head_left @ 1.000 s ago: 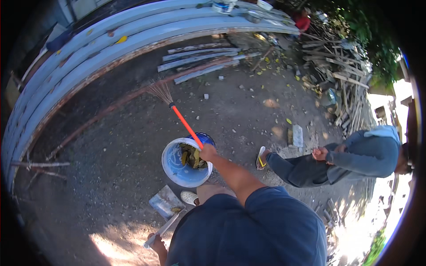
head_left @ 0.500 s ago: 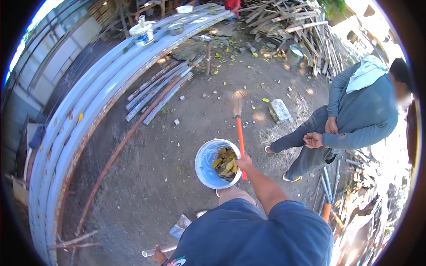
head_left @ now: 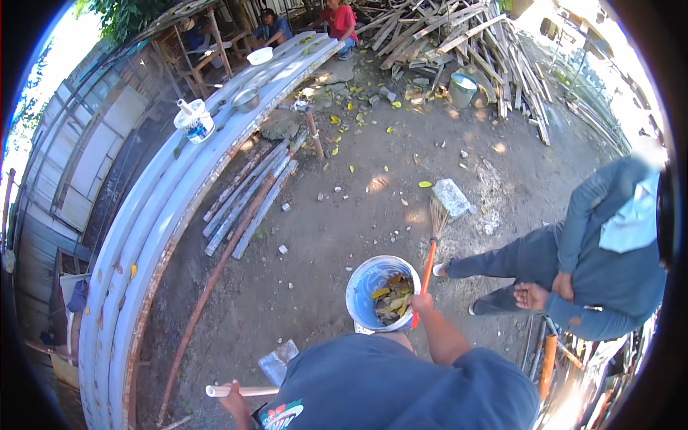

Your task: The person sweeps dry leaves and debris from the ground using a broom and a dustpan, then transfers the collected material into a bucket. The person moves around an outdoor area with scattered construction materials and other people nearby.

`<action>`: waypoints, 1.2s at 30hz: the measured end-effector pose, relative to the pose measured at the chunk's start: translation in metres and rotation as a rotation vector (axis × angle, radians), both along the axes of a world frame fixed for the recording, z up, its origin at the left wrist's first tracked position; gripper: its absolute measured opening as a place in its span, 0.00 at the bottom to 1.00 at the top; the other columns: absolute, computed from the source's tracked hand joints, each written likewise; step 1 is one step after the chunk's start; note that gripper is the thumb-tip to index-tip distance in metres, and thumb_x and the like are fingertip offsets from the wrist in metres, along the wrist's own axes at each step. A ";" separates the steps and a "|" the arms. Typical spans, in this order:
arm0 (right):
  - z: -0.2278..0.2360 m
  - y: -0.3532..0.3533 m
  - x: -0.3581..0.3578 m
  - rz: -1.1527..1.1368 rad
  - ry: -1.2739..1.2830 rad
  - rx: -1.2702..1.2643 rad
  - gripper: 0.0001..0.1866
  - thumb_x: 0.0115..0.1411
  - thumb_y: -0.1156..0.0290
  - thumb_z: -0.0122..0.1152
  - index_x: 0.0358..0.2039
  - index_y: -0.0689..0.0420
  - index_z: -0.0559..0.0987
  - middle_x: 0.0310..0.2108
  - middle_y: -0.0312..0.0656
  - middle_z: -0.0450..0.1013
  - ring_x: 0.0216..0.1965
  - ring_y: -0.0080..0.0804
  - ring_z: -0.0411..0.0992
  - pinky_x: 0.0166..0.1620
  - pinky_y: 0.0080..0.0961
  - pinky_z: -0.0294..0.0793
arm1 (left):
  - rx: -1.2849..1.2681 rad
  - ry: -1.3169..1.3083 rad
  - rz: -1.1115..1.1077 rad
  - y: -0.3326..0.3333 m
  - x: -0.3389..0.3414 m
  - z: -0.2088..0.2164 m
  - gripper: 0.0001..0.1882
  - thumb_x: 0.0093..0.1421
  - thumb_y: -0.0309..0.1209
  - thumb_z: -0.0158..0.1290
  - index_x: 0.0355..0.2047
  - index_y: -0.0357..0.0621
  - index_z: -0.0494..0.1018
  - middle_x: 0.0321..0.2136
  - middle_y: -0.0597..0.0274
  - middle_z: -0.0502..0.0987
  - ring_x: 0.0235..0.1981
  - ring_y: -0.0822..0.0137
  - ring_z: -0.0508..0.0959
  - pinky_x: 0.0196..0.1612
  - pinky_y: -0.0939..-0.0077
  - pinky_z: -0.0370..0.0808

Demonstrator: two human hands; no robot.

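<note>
Yellow-brown leaves [head_left: 390,304] inside the blue-walled bucket [head_left: 360,290] at the right hand [head_left: 422,303]

White lettering [head_left: 287,414] on dark shirt [head_left: 412,376]; print [head_left: 201,133] on white tub [head_left: 192,123] blurred.

This is an open-air yard: bare dirt ground [head_left: 315,222] lies underfoot, scattered with yellow leaves [head_left: 425,184] and small stones [head_left: 282,249] in patchy sunlight, and a big loose heap of scrap wood [head_left: 459,39] fills the far end. Long grey ribbed panels [head_left: 154,204] run along the left, a white bucket [head_left: 198,127] and a white bowl [head_left: 260,56] on top. Beyond them stands a wall of patched sheets [head_left: 92,154] and what seems a rough timber shelter [head_left: 221,46], though it is small and dim here
</note>
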State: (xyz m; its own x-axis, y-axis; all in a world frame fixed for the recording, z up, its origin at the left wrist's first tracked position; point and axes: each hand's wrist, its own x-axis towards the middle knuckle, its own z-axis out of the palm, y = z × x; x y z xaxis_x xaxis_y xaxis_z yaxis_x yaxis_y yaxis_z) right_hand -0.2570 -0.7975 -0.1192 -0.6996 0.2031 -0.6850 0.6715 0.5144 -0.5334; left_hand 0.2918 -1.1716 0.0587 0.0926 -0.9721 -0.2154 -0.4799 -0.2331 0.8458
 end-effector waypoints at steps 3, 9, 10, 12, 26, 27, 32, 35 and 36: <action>0.026 -0.016 -0.013 -0.052 0.003 -0.050 0.07 0.44 0.78 0.68 0.22 0.65 0.78 0.18 0.44 0.72 0.14 0.35 0.69 0.17 0.36 0.68 | 0.030 0.060 0.008 -0.043 -0.050 0.008 0.11 0.55 0.22 0.64 0.28 0.41 0.70 0.28 0.65 0.70 0.32 0.69 0.71 0.39 0.70 0.71; 0.031 -0.017 -0.051 -0.121 0.060 -0.049 0.05 0.45 0.79 0.66 0.23 0.63 0.77 0.17 0.42 0.71 0.13 0.33 0.67 0.16 0.34 0.65 | -0.023 0.218 -0.149 -0.128 -0.164 -0.018 0.12 0.54 0.23 0.65 0.30 0.41 0.71 0.30 0.64 0.71 0.32 0.68 0.72 0.39 0.70 0.71; 0.030 -0.019 -0.061 -0.144 0.068 -0.063 0.05 0.45 0.80 0.66 0.22 0.63 0.77 0.16 0.41 0.70 0.12 0.32 0.67 0.16 0.34 0.64 | -0.022 0.231 -0.150 -0.138 -0.194 -0.014 0.12 0.54 0.23 0.65 0.30 0.42 0.71 0.30 0.64 0.71 0.32 0.68 0.72 0.39 0.70 0.71; 0.028 -0.018 -0.083 -0.170 0.068 -0.082 0.05 0.45 0.79 0.66 0.22 0.64 0.78 0.17 0.43 0.71 0.14 0.32 0.68 0.16 0.34 0.65 | -0.024 0.261 -0.131 -0.155 -0.249 -0.006 0.12 0.54 0.24 0.65 0.31 0.42 0.70 0.30 0.65 0.71 0.32 0.68 0.72 0.39 0.70 0.71; 0.127 -0.087 -0.248 -0.514 0.245 -0.331 0.05 0.54 0.80 0.55 0.21 0.60 0.76 0.13 0.36 0.65 0.10 0.27 0.62 0.14 0.27 0.62 | -0.001 0.376 -0.535 -0.279 -0.593 0.029 0.13 0.57 0.29 0.67 0.29 0.42 0.72 0.29 0.68 0.70 0.32 0.72 0.69 0.38 0.73 0.68; 0.129 -0.090 -0.260 -0.506 0.260 -0.367 0.04 0.53 0.80 0.57 0.22 0.59 0.75 0.14 0.36 0.65 0.10 0.27 0.61 0.14 0.27 0.62 | 0.023 0.379 -0.552 -0.286 -0.614 0.027 0.13 0.57 0.29 0.67 0.29 0.43 0.71 0.29 0.68 0.70 0.32 0.73 0.69 0.38 0.74 0.68; 0.115 -0.085 -0.325 -0.613 0.296 -0.386 0.05 0.51 0.80 0.59 0.20 0.59 0.75 0.13 0.35 0.65 0.10 0.26 0.61 0.14 0.26 0.61 | 0.059 0.391 -0.605 -0.304 -0.730 0.023 0.13 0.58 0.28 0.66 0.32 0.43 0.70 0.31 0.67 0.70 0.35 0.71 0.70 0.41 0.72 0.68; 0.099 -0.085 -0.373 -0.622 0.296 -0.411 0.06 0.49 0.80 0.61 0.19 0.59 0.74 0.13 0.34 0.65 0.10 0.25 0.61 0.14 0.27 0.61 | 0.077 0.407 -0.595 -0.305 -0.803 0.019 0.12 0.58 0.27 0.66 0.33 0.43 0.70 0.31 0.67 0.70 0.34 0.71 0.70 0.41 0.72 0.68; 0.094 -0.086 -0.391 -0.618 0.296 -0.415 0.06 0.49 0.80 0.62 0.19 0.59 0.74 0.14 0.34 0.65 0.11 0.25 0.62 0.14 0.27 0.61 | 0.073 0.396 -0.597 -0.307 -0.823 0.012 0.12 0.58 0.27 0.65 0.33 0.43 0.70 0.31 0.67 0.70 0.34 0.71 0.70 0.41 0.72 0.68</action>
State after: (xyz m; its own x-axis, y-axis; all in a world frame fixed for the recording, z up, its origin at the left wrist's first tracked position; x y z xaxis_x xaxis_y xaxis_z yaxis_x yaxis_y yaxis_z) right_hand -0.6475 -0.8837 -0.0254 -0.7083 0.3823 -0.5935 0.5711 -0.1839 -0.8000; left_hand -0.5314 -1.4784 0.0707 -0.5483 -0.8147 -0.1889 -0.2034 -0.0892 0.9750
